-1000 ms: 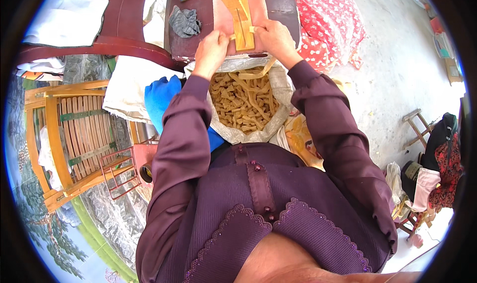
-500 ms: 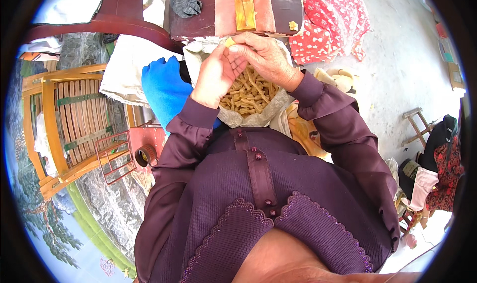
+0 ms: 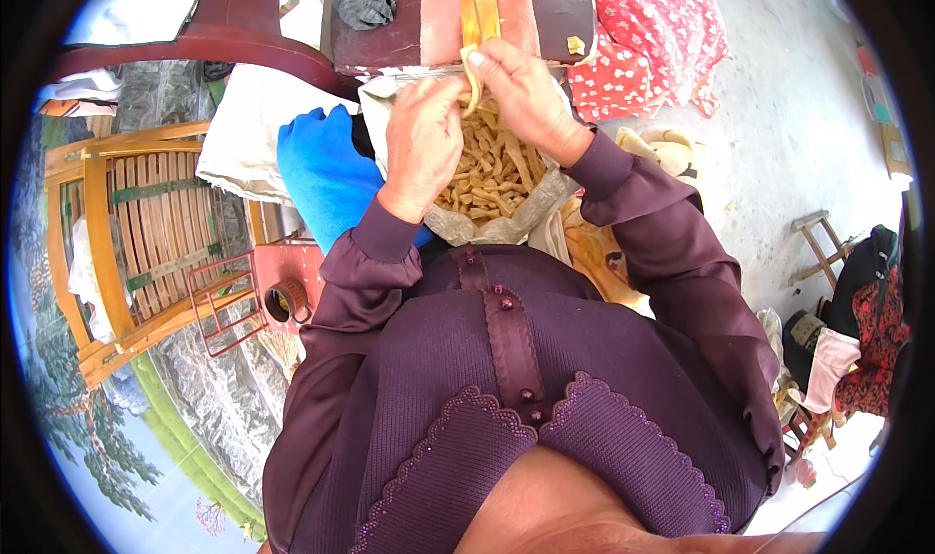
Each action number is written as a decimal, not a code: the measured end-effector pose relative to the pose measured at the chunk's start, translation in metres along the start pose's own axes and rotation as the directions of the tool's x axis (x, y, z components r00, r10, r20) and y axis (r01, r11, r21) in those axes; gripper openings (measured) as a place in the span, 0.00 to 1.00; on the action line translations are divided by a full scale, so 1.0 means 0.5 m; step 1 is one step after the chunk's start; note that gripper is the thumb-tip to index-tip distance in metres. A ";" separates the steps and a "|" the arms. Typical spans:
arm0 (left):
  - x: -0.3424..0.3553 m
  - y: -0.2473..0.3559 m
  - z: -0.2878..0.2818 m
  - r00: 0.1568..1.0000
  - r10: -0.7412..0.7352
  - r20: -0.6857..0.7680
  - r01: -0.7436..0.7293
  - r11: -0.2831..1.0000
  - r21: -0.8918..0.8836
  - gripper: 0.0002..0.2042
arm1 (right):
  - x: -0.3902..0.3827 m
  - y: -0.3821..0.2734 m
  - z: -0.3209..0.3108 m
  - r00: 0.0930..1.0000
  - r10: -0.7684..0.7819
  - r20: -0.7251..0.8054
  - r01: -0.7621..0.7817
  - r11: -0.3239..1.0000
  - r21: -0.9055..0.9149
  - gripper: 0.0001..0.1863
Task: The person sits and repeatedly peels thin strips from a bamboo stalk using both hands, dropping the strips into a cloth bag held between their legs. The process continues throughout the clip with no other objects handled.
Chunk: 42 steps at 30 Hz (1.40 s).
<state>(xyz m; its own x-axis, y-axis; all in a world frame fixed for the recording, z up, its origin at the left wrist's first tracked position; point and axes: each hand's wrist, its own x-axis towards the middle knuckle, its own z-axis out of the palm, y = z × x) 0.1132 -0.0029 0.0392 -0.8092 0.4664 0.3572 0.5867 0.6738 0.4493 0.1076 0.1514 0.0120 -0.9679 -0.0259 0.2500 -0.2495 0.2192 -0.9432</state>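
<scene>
A pale yellow strip (image 3: 472,99) dangles at the near end of a yellow wooden tool (image 3: 475,7), which lies on a pink cloth (image 3: 518,18) over a dark tabletop. My right hand (image 3: 526,96) pinches the strip's upper end. My left hand (image 3: 424,145) is closed, fingertips at the strip's lower part, back of the hand up. Beneath both hands an open woven sack (image 3: 463,228) holds several tan dried pieces (image 3: 492,179). A small yellow piece (image 3: 575,45) lies on the tabletop at right.
A grey crumpled cloth (image 3: 362,4) is on the table. Blue fabric (image 3: 326,179), a wooden slatted chair (image 3: 156,223) and a red rack (image 3: 224,291) are at left. Red floral fabric (image 3: 648,38), a small wooden stool (image 3: 818,247) and piled clothes (image 3: 857,340) are at right.
My hands left the tool's two sides and came together over the sack. Since half a second ago both rose slightly, my left turned back-up, and a longer length of strip shows.
</scene>
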 end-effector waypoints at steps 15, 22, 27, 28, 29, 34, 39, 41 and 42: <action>0.020 -0.016 -0.001 0.922 -0.346 0.173 0.274 0.269 -0.923 0.04 | 0.003 -0.032 -0.031 0.950 -0.259 0.178 0.274 0.959 -0.070 0.17; 0.028 -0.022 -0.007 0.913 -0.296 0.281 0.310 0.056 -0.949 0.10 | 0.026 -0.025 -0.044 0.988 -0.092 0.121 0.054 0.957 0.286 0.11; 0.045 -0.049 0.016 0.955 -0.297 0.019 0.149 0.424 -0.893 0.07 | 0.006 -0.040 -0.042 0.848 0.175 0.501 -0.518 0.472 0.713 0.12; 0.044 -0.049 0.015 0.953 -0.302 0.039 0.171 0.426 -0.888 0.06 | 0.008 -0.039 -0.042 0.858 0.180 0.481 -0.490 0.566 0.663 0.13; 0.043 -0.045 0.011 0.949 -0.309 0.058 0.194 0.429 -0.882 0.06 | 0.010 -0.037 -0.043 0.868 0.182 0.462 -0.458 0.652 0.604 0.13; 0.043 -0.008 0.000 0.950 -0.309 0.056 0.181 0.393 -0.902 0.05 | 0.018 -0.035 -0.033 0.950 0.208 0.233 -0.303 0.799 0.520 0.13; 0.056 -0.025 0.013 0.951 -0.306 0.047 0.200 0.489 -0.849 0.04 | 0.026 -0.031 -0.042 0.916 0.344 0.205 -0.397 0.717 0.574 0.17; 0.057 -0.040 -0.001 0.942 -0.324 0.086 0.243 0.486 -0.839 0.04 | 0.039 -0.020 -0.068 0.877 0.426 0.224 -0.458 0.596 0.660 0.19; 0.060 -0.042 -0.015 0.946 -0.310 0.095 0.232 0.442 -0.867 0.04 | 0.048 -0.015 -0.077 0.892 0.412 0.187 -0.414 0.577 0.704 0.18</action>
<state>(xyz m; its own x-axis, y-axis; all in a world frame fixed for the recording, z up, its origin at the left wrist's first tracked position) 0.0769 -0.0074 0.0463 -0.9503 0.2867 0.1210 0.0987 -0.0910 0.9909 0.0872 0.1866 0.0334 -0.9717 -0.1150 -0.2064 0.2353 -0.5497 -0.8016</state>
